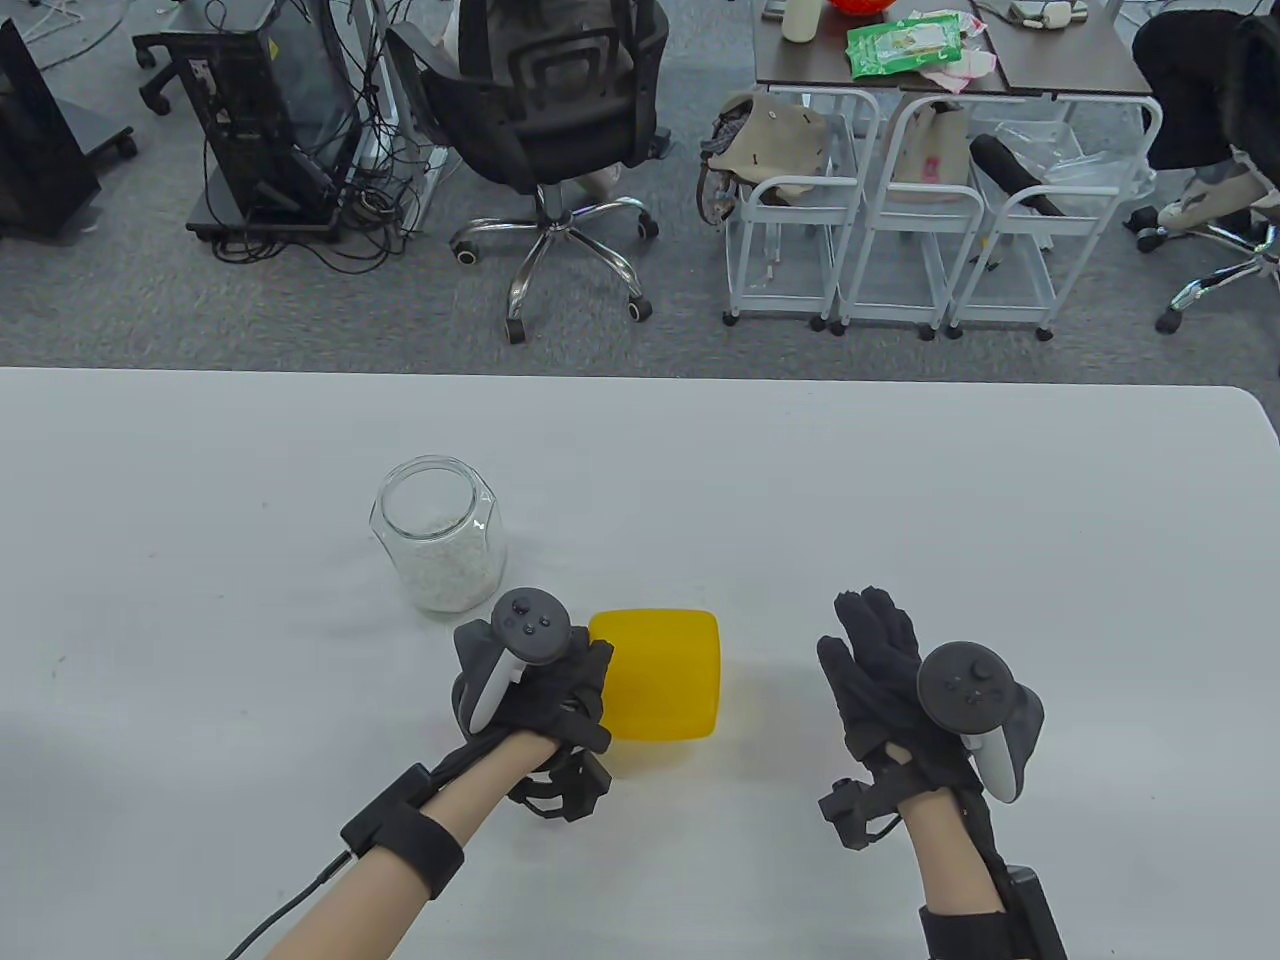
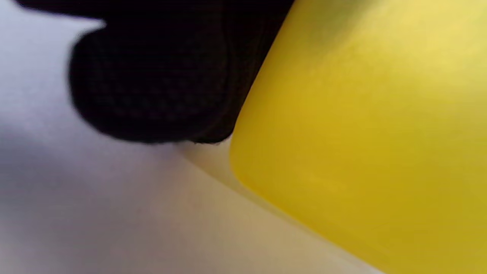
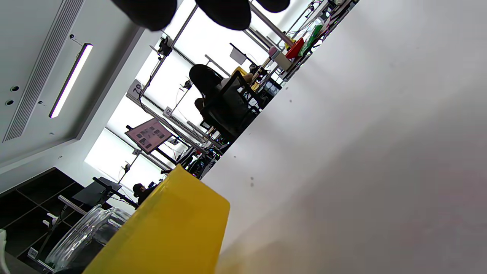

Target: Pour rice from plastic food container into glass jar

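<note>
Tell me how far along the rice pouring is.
Looks mostly done: the glass jar stands upright, its lower part filled with white rice. In hand: the left hand rests against the side of the yellow container, which sits on the table; whether it grips is unclear. The right hand is open and apart. Whether rice remains in the container cannot be seen, so the remaining work is uncertain.

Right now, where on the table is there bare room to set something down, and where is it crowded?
Bare tabletop lies between the yellow container and the right hand, right of that hand toward the table edge, left of the glass jar, and along the far strip behind it. It is crowded where the left hand touches the container, close beside the jar.
</note>
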`<action>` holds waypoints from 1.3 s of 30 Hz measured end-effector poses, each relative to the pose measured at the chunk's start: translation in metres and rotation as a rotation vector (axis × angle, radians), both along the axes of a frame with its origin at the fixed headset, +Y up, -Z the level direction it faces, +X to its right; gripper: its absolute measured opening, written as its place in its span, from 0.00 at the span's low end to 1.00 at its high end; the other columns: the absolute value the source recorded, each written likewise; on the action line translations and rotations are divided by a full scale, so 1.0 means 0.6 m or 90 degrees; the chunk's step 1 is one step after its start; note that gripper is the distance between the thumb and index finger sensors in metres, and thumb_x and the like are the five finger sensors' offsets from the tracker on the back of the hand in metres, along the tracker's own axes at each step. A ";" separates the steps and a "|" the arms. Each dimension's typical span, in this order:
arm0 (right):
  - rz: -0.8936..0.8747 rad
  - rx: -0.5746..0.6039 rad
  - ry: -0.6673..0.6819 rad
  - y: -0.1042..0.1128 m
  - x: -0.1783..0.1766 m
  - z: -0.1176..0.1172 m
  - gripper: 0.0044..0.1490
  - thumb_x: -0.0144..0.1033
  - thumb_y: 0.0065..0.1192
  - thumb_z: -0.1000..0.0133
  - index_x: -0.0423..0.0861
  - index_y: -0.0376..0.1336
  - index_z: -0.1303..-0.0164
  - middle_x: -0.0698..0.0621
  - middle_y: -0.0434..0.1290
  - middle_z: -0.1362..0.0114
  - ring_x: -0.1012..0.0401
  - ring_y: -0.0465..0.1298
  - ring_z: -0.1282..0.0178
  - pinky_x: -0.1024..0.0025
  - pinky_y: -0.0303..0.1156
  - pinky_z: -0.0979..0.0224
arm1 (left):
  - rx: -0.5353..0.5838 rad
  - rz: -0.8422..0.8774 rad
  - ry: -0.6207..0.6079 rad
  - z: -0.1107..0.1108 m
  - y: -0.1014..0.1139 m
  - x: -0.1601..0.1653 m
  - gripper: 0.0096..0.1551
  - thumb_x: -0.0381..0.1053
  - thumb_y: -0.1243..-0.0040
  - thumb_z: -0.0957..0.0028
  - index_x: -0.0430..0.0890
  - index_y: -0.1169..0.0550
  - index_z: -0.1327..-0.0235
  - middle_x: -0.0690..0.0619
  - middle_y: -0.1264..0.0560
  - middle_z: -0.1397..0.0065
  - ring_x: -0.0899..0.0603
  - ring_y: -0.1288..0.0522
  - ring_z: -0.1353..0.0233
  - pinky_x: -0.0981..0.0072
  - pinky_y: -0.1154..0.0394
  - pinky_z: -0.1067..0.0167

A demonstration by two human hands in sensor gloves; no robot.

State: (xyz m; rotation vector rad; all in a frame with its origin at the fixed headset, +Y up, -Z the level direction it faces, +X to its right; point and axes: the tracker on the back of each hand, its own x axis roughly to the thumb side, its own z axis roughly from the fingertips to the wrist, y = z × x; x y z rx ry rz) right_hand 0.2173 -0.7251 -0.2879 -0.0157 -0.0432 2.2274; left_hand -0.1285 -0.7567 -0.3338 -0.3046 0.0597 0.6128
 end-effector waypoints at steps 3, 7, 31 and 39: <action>-0.002 -0.003 -0.004 -0.001 0.003 0.000 0.42 0.49 0.50 0.35 0.40 0.51 0.13 0.35 0.45 0.12 0.33 0.41 0.16 0.35 0.43 0.24 | 0.015 -0.023 -0.006 0.008 -0.005 0.010 0.29 0.57 0.48 0.42 0.37 0.19 0.44 0.44 0.10 0.65 0.49 0.13 0.78 0.70 0.18 0.87; -0.004 -0.004 -0.008 0.000 0.005 0.000 0.42 0.49 0.50 0.35 0.40 0.51 0.13 0.35 0.45 0.12 0.33 0.41 0.16 0.35 0.43 0.24 | 0.027 -0.049 -0.013 0.020 -0.009 0.019 0.29 0.57 0.48 0.42 0.37 0.18 0.45 0.45 0.10 0.66 0.49 0.13 0.79 0.70 0.18 0.88; 0.095 0.037 0.005 0.012 -0.011 0.012 0.42 0.49 0.50 0.35 0.41 0.51 0.13 0.36 0.45 0.12 0.34 0.41 0.15 0.36 0.41 0.23 | 0.356 -0.077 0.019 0.098 0.072 -0.142 0.34 0.58 0.55 0.40 0.49 0.34 0.20 0.37 0.35 0.17 0.28 0.33 0.22 0.36 0.31 0.33; 0.131 0.052 0.017 0.010 -0.023 0.017 0.42 0.49 0.50 0.35 0.41 0.50 0.13 0.37 0.45 0.12 0.34 0.40 0.15 0.36 0.41 0.23 | 0.384 -0.104 -0.006 0.110 0.057 -0.183 0.37 0.62 0.57 0.40 0.53 0.39 0.17 0.41 0.44 0.11 0.31 0.46 0.15 0.30 0.42 0.27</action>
